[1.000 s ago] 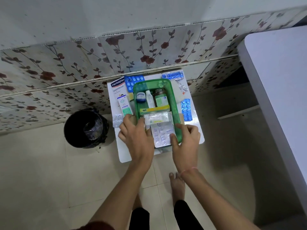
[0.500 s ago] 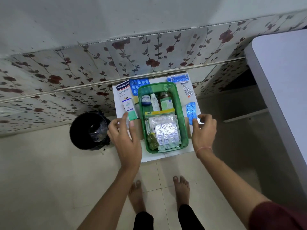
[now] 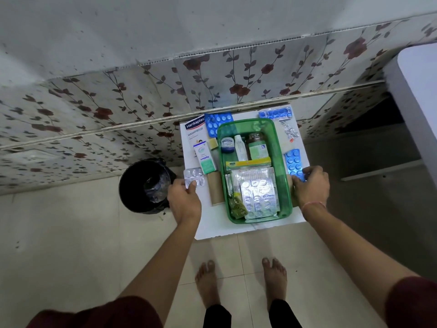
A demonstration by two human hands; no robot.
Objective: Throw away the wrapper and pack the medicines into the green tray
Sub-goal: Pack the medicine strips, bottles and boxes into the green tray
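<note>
Two bare hands are at work in the head view. We see the see-through green plastic tray (image 3: 281, 147) sitting in the middle of the small white table (image 3: 220, 223). It is a long box with round corners. Its long side runs from us toward the flowery wall (image 3: 236, 74).

Inside, at the far end, stand a little blue-lidded jar (image 3: 227, 144), a white tube (image 3: 240, 147) and a brown bottle with a green label (image 3: 257, 146). A yellow packet (image 3: 248, 162) lies across the middle. Silver pill sheets (image 3: 259, 192) fill the near end.

Our left hand (image 3: 185, 202) pinches a small silver pill strip (image 3: 194, 177) at the table's left edge, near the black bin (image 3: 144, 185). Our right hand (image 3: 311, 185) has its fingers closed on the near end of a blue pill strip (image 3: 294, 163), which lies just right of the tray and points the same way as it.

Half a second ago the left hand was beside the white and green box (image 3: 205, 157), and we could not yet see the silver strip. The right hand was already at the blue strip's near end. One second ago both hands were at the tray's near end. The tray has not moved on the table.
</note>
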